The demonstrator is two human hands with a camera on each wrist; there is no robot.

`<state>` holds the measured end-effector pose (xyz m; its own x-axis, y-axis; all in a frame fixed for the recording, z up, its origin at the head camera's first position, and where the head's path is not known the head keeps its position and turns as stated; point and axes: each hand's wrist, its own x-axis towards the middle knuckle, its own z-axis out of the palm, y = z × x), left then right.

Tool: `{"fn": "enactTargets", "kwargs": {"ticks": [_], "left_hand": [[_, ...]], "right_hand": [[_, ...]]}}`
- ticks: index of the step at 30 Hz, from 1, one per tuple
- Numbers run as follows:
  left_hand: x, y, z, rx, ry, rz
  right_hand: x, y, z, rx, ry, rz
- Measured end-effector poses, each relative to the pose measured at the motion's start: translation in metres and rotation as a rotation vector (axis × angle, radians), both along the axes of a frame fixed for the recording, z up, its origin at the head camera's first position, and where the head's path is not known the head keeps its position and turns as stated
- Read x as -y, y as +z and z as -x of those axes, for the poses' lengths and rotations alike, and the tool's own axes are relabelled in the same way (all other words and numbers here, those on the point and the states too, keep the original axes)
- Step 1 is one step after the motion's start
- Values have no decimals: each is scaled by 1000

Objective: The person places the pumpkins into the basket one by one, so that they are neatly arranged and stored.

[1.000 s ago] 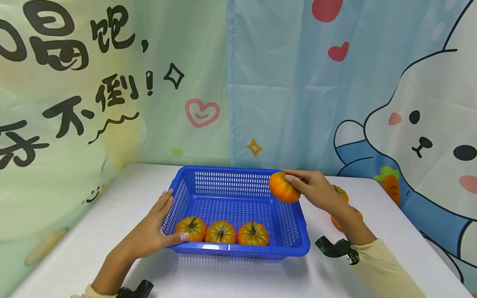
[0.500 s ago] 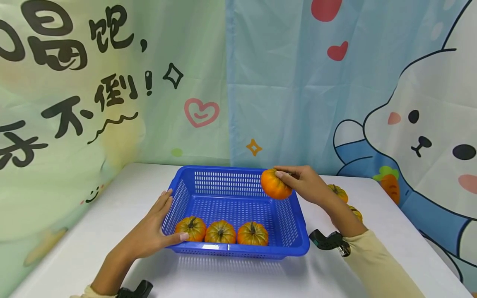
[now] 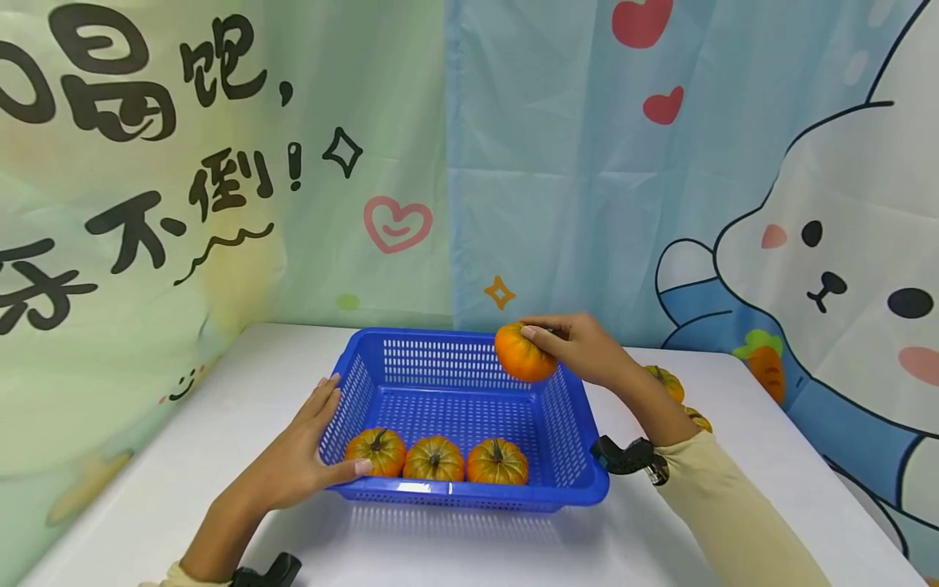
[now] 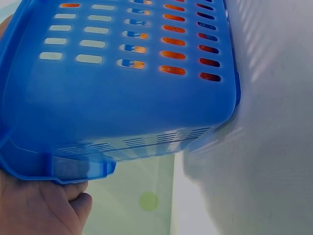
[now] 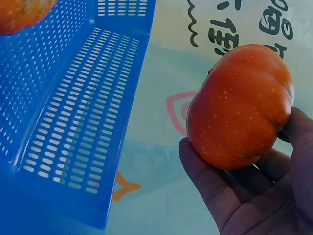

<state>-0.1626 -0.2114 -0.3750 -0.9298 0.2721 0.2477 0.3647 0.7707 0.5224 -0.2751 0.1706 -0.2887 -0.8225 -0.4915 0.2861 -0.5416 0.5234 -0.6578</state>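
Observation:
My right hand (image 3: 587,350) pinches a small orange pumpkin (image 3: 524,354) by its top, thumb on the near side, above the back right part of a blue plastic basket (image 3: 469,492). The right wrist view shows this pumpkin (image 5: 239,105) from its smooth underside, fingers bent against it. My left hand (image 3: 301,452) grips the basket's front left corner, thumb over the front rim and fingers along the left side. Three pumpkins sit in a row along the basket's front wall: one at left (image 3: 376,451), one in the middle (image 3: 434,458), one at right (image 3: 498,461).
Two more pumpkins lie on the white table (image 3: 271,367) right of the basket, a farther one (image 3: 666,381) and a nearer one (image 3: 698,418), both partly behind my right forearm. A printed curtain (image 3: 557,204) hangs directly behind the table.
My right hand has carried the pumpkin left and slightly up, from the basket's right rim to over its back right part. The left hand, the basket and the three pumpkins inside stay put.

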Motion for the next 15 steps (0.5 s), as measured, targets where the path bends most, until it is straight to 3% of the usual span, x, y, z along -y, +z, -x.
{"fn": "enactTargets", "kwargs": {"ticks": [8,15], "left_hand": [[0,1,1,-4,-2,5],[1,1,0,-7,-9,-4]], "right_hand": [[20,-1,10,5,50,-7],[43,-2,17,25,88,-82]]}}
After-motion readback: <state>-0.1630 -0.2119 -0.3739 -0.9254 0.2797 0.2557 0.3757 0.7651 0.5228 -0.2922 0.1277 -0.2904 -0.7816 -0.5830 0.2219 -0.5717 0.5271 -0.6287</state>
